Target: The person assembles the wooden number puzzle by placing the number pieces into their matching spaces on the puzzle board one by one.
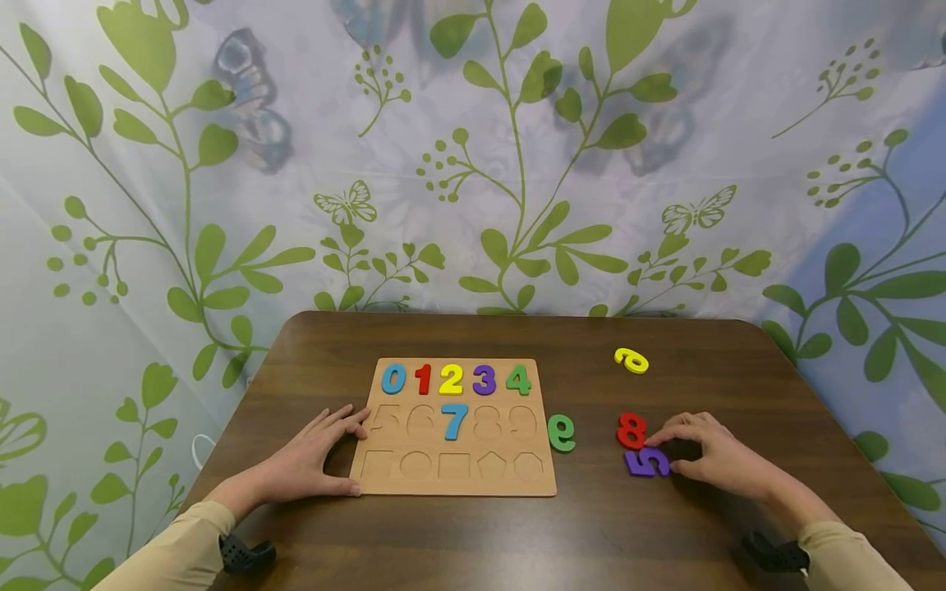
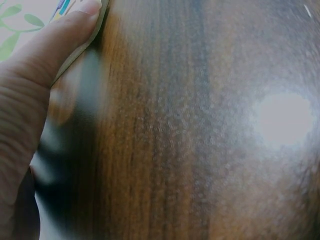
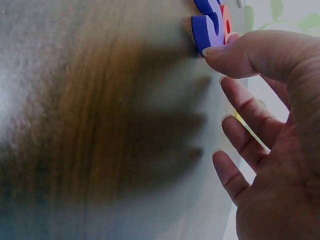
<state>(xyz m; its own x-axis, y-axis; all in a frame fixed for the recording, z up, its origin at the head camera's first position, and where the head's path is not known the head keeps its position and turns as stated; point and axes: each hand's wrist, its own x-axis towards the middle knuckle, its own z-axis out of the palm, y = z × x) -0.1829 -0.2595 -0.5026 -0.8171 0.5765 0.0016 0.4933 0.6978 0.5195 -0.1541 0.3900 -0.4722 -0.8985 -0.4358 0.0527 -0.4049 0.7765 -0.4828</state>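
A wooden number puzzle board point(image 1: 436, 483) lies on the table. Blue 0, red 1, yellow 2, purple 3 and green 4 fill its top row, and a blue 7 point(image 1: 454, 421) sits in the middle row. My left hand point(image 1: 319, 455) rests at the board's left edge, fingers spread, thumb point(image 2: 75, 25) by the near corner. To the right of the board, my right hand point(image 1: 713, 451) pinches a purple 5 point(image 1: 641, 463) between thumb and index finger. The other fingers stay loose in the right wrist view. Touching the 5 is a red 8 point(image 1: 631, 430).
A green 9 point(image 1: 561, 432) lies close against the board's right edge. Farther back on the brown wooden table point(image 1: 473, 542) is a yellow piece point(image 1: 631, 360) shaped like a 6 or 9. A leaf-patterned cloth point(image 1: 473, 205) hangs behind the table.
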